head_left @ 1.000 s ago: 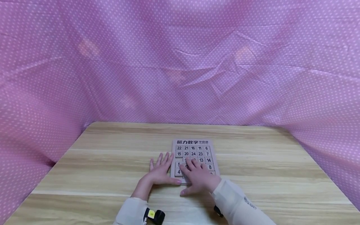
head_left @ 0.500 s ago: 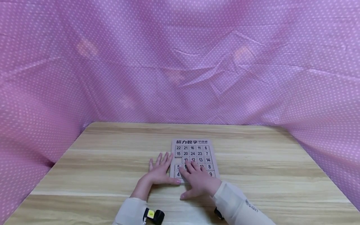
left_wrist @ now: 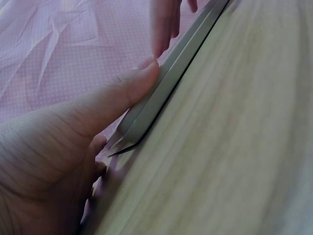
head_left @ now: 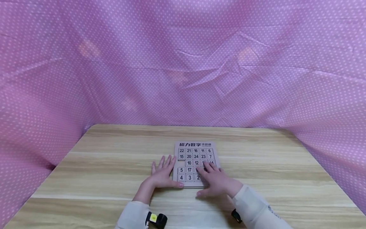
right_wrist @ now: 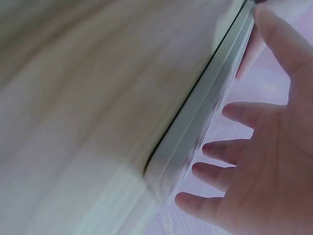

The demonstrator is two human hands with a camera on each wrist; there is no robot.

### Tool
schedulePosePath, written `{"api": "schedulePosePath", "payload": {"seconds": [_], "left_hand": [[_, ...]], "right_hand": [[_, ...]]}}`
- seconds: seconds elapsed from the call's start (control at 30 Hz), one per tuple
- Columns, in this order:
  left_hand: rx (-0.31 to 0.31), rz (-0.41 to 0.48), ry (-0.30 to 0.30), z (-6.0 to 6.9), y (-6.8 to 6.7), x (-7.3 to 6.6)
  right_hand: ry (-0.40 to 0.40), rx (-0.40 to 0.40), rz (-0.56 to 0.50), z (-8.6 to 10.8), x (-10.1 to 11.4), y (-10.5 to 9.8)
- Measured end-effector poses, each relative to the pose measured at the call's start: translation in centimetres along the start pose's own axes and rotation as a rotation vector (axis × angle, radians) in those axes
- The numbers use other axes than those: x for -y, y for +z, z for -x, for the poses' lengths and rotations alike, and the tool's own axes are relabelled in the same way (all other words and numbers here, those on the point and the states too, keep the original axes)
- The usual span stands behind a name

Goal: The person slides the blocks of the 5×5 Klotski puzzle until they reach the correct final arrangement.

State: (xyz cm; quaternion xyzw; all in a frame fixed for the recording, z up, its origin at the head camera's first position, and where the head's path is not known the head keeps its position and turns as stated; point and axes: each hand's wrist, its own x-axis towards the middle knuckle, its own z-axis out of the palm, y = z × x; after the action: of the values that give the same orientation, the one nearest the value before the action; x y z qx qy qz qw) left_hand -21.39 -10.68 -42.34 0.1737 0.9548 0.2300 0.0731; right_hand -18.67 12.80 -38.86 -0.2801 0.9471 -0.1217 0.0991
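A number sliding puzzle (head_left: 193, 184) with numbered square tiles lies flat on the table; a gap shows at the left end of its third row. My left hand (head_left: 162, 177) rests against its left side with fingers spread, its thumb (left_wrist: 144, 81) touching the near edge in the left wrist view. Over the puzzle's lower right part is my right hand (head_left: 214, 182), its fingers stretched over tiles and hiding several. The right wrist view shows those fingers (right_wrist: 239, 113) extended and apart; whether the tips touch tiles is unclear.
The wood-grain table (head_left: 114, 159) extends on all sides of the puzzle. A pink dotted cloth (head_left: 183, 79) hangs behind the table and down both sides. Black wrist devices (head_left: 161, 220) sit at both cuffs.
Tiles 5 and 4 have slid toward the near edge, widening the gap above them. My right hand has moved right, uncovering tiles 17, 3 and 2. The left hand has stayed still.
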Motion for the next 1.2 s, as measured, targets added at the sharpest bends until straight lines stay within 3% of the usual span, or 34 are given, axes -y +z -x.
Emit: {"api": "schedulePosePath", "payload": {"seconds": [0.33,0.77,1.2], "left_hand": [[0.007,0.009,-0.007,-0.1,0.1,0.2],[0.007,0.004,0.002,0.0,0.2,0.2],[0.0,-0.003,-0.005,0.1,0.3,-0.1]], "right_hand": [[0.063,-0.03,0.005,1.1,-1.9,-0.3],[0.017,-0.063,0.054,1.1,-1.4,0.0],[0.011,-0.033,0.067,0.4,-0.7,0.1]]}}
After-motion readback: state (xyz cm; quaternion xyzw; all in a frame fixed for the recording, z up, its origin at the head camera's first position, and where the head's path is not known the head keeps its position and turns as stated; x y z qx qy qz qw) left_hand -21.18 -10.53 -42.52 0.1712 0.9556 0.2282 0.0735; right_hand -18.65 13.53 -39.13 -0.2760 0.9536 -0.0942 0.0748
